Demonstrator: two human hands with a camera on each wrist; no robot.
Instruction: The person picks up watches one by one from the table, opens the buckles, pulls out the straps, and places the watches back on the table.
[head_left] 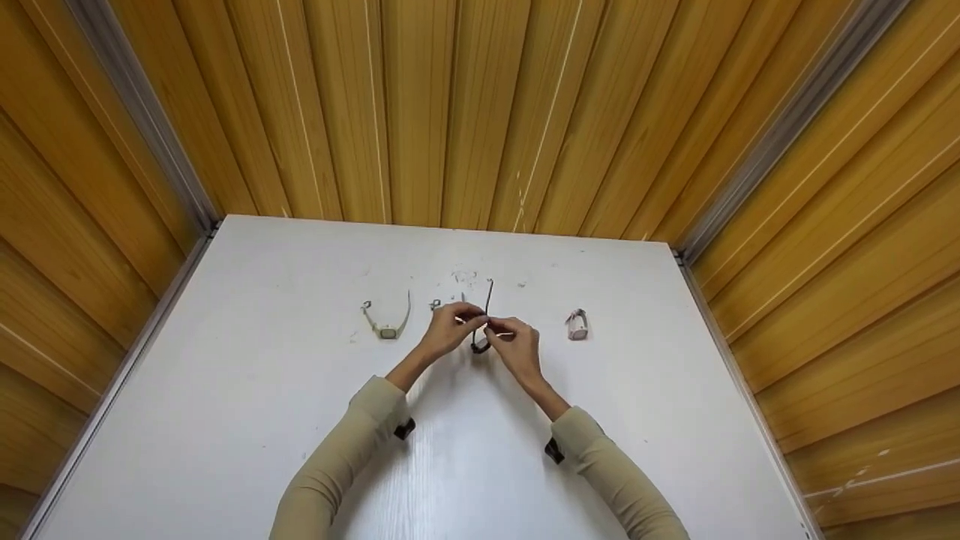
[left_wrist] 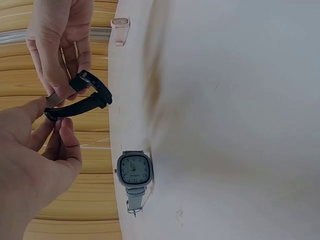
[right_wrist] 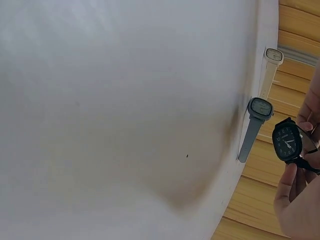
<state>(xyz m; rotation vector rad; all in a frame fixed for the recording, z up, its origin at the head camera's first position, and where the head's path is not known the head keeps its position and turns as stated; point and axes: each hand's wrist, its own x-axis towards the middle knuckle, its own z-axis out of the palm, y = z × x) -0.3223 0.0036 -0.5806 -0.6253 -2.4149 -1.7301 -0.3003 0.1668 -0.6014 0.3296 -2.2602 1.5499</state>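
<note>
A black wristwatch [head_left: 481,347] is held up between both hands, its dial showing in the right wrist view [right_wrist: 287,141]. My left hand [head_left: 448,331] pinches the strap near one end with thumb and fingers. From the other side, my right hand [head_left: 517,351] pinches the strap too, its fingertips close to the left ones. In the left wrist view the black strap [left_wrist: 80,106] bends into a loop, and the exact grip of each fingertip is partly hidden. A grey wristwatch [left_wrist: 134,170] lies on the table just behind the left hand, mostly covered in the head view.
A cream wristwatch [head_left: 388,332] lies to the left with its strap spread apart. On the right rests a pale pink wristwatch [head_left: 577,327] with its strap looped. The white table [head_left: 225,420] is bordered by wood-patterned walls [head_left: 420,112].
</note>
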